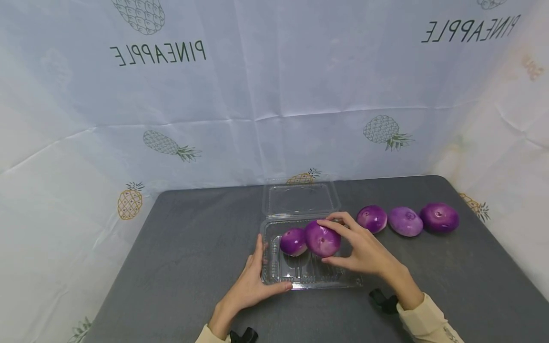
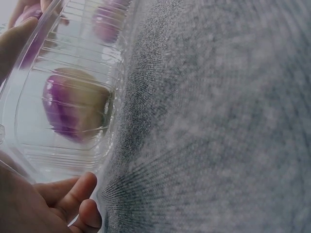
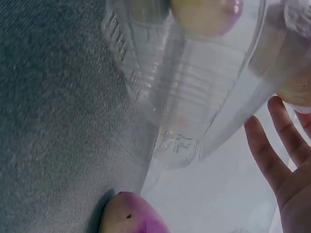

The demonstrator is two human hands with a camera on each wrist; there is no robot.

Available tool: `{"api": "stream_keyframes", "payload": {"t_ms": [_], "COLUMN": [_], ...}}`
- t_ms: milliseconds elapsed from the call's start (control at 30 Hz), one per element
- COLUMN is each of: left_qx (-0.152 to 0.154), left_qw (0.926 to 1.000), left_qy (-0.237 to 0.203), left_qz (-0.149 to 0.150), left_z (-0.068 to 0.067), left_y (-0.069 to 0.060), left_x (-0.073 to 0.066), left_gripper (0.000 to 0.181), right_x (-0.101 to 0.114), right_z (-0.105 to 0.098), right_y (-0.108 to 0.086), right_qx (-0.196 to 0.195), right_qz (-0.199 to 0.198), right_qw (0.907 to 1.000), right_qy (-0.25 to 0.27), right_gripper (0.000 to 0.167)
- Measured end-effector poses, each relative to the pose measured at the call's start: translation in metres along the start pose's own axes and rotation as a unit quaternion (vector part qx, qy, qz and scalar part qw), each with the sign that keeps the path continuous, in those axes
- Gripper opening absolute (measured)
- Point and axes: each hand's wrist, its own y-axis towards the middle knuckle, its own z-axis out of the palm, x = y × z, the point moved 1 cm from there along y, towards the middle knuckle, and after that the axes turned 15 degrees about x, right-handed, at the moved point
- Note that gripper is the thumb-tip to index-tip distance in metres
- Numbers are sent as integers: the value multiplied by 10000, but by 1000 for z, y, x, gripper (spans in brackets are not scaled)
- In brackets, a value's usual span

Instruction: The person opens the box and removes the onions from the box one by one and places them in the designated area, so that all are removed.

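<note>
A clear plastic container (image 1: 317,285) lies on the grey table with its lid (image 1: 300,199) folded back behind it. Inside, toward the left, sits a purple round vegetable (image 1: 293,242), also seen through the container wall in the left wrist view (image 2: 75,104). My right hand (image 1: 366,247) grips a larger purple one (image 1: 322,239) between thumb and fingers, over the container's middle. My left hand (image 1: 250,283) rests against the container's left side and front left corner, fingers extended and thumb on the front rim. In the right wrist view my right hand (image 3: 291,170) is partly cut off.
Right of the container, three more purple vegetables stand in a row: one nearest the lid (image 1: 371,219), a paler one (image 1: 405,221) and one at the far right (image 1: 439,217). A pineapple-print cloth (image 1: 266,95) hangs behind the grey table (image 1: 193,247).
</note>
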Motion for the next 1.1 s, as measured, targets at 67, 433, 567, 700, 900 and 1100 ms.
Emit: {"api": "stream_keyframes", "payload": {"t_ms": [67, 433, 567, 700, 900, 1100], "left_qx": [-5, 14, 21, 15, 18, 20], "left_qw": [10000, 10000, 10000, 10000, 10000, 10000], "left_qy": [2, -12, -26, -14, -27, -23], "left_qz": [0, 0, 2, 2, 37, 62], "left_z": [0, 0, 0, 0, 0, 0], "left_y": [0, 1, 1, 1, 1, 1], "left_x": [0, 1, 1, 1, 2, 2], "left_gripper": [138, 138, 139, 139, 140, 140], "right_x": [-1, -6, -9, -12, -15, -18], "right_z": [-1, -10, -14, -17, -20, -23], "right_y": [-1, -10, -16, -22, -32, -41], "right_qx": [-73, -335, -407, -463, -602, -645], "right_qz": [81, 327, 413, 527, 564, 665], "right_qw": [9999, 9986, 9977, 9968, 9958, 9952], "right_qy": [-15, -266, -343, -387, -408, -323], "right_gripper": [90, 95, 95, 96, 97, 99]}}
